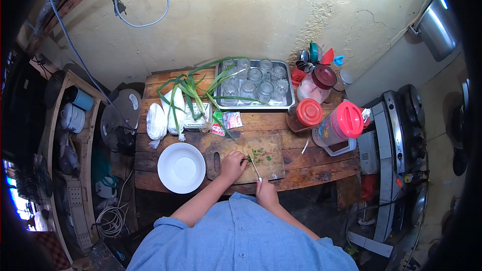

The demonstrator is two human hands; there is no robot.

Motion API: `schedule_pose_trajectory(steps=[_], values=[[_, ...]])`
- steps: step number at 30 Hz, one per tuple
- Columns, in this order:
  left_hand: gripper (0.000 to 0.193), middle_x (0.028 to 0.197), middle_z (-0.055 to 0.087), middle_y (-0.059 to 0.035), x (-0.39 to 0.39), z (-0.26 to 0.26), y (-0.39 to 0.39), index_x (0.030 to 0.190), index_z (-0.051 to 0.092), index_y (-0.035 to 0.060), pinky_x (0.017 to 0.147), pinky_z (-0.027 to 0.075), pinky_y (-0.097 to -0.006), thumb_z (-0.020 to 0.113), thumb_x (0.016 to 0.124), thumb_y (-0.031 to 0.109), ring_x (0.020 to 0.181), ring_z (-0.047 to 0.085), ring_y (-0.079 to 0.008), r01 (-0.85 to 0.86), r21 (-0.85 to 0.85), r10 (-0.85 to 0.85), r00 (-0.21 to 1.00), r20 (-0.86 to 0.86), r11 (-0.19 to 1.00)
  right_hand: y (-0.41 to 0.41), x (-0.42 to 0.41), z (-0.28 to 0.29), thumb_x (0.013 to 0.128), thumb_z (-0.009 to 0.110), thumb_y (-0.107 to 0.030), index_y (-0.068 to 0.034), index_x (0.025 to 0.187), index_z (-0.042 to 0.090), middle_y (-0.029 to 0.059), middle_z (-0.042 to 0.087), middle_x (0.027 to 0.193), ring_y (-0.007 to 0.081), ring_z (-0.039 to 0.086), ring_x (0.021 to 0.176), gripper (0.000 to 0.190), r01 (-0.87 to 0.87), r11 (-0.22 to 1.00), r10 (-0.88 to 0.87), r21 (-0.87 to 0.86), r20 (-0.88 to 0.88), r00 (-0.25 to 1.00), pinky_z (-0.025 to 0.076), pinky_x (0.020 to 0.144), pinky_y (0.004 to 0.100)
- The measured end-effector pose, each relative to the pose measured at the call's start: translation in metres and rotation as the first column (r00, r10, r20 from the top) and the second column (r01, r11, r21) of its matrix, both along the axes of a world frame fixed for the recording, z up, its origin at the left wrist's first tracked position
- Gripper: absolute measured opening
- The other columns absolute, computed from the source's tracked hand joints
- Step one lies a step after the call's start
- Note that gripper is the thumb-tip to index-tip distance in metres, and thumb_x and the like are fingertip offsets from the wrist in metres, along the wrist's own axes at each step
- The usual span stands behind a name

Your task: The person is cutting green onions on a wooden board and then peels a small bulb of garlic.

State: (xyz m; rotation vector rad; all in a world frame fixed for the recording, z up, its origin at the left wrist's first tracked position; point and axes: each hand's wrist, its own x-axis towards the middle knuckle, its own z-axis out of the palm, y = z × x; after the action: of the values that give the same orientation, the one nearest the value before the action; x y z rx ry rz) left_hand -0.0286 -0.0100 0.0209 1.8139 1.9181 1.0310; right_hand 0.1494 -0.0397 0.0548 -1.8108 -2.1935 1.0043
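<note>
A worn wooden cutting board (269,169) lies near the table's front edge. On it my left hand (233,165) grips a short bunch of green stalks (245,161), mostly hidden under the fingers. My right hand (266,192) is closed around the white handle of a kitchen knife (254,165), its blade angled up and left beside the bunch. Small chopped green pieces (259,153) are scattered on the board past the blade. Left of the board sits a white bowl (181,168) with nothing in it. Whole spring onions (191,92) lie behind, partly across plastic bags.
A metal tray (254,107) of upturned glass jars stands at the back. White plastic bags (156,122), a clear container (197,116) and small sachets (226,121) lie behind the bowl and board. To the right are a red-lidded jar (305,114) and a pink-lidded pitcher (337,126).
</note>
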Motion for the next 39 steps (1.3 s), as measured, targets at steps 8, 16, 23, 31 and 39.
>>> schedule_pose_trajectory(steps=[8,16,23,31,39], values=[[0.011,0.077,0.061,-0.0095,0.003,0.002,0.002,0.074,0.064,0.0049,0.07,0.048,-0.039,0.072,0.068,0.009,0.079,0.059,-0.0281,0.009,-0.01,-0.009,1.0,0.007,1.0,0.011,-0.015,-0.02,0.094,0.048,-0.024,0.002,0.085,0.053,0.0287,0.06,0.067,0.0462,0.061,0.066,0.028,0.029,0.998,-0.028,0.061,-0.011,1.0,0.048,0.06,0.0549],[0.011,0.076,0.062,-0.0095,0.001,0.0,-0.001,0.073,0.063,0.0054,0.069,0.048,-0.039,0.072,0.069,0.01,0.079,0.059,-0.0281,-0.013,-0.028,0.013,1.0,0.006,1.0,0.0,-0.004,-0.015,0.093,0.049,-0.023,0.001,0.084,0.053,0.0276,0.061,0.067,0.0451,0.062,0.066,0.026,0.002,1.0,-0.003,0.023,0.062,0.998,0.049,0.059,0.054],[0.01,0.075,0.063,-0.0099,0.002,-0.005,-0.005,0.072,0.063,0.005,0.069,0.049,-0.038,0.071,0.069,0.01,0.078,0.06,-0.0278,-0.009,0.016,0.009,1.0,-0.013,1.0,0.002,0.001,-0.015,0.094,0.048,-0.023,0.002,0.085,0.053,0.0275,0.06,0.066,0.0461,0.061,0.065,0.027,-0.007,0.998,0.003,0.058,0.077,0.997,0.048,0.059,0.0548],[0.008,0.074,0.062,-0.0103,0.003,-0.004,-0.005,0.072,0.064,0.0045,0.069,0.049,-0.0381,0.07,0.069,0.009,0.077,0.06,-0.0279,-0.015,0.03,0.015,1.0,-0.017,0.999,0.001,-0.004,-0.003,0.094,0.047,-0.024,0.003,0.085,0.052,0.029,0.058,0.065,0.0473,0.06,0.064,0.028,-0.004,0.999,0.004,0.034,-0.011,1.0,0.047,0.058,0.0551],[0.008,0.074,0.062,-0.0107,0.003,-0.004,-0.004,0.071,0.063,0.0042,0.069,0.049,-0.0384,0.069,0.069,0.008,0.077,0.06,-0.0282,-0.024,0.033,0.024,1.0,-0.008,0.999,0.002,-0.01,-0.009,0.095,0.046,-0.024,0.003,0.087,0.052,0.0288,0.06,0.066,0.0468,0.061,0.065,0.029,-0.019,1.0,0.019,0.011,0.032,0.999,0.047,0.058,0.0555]])
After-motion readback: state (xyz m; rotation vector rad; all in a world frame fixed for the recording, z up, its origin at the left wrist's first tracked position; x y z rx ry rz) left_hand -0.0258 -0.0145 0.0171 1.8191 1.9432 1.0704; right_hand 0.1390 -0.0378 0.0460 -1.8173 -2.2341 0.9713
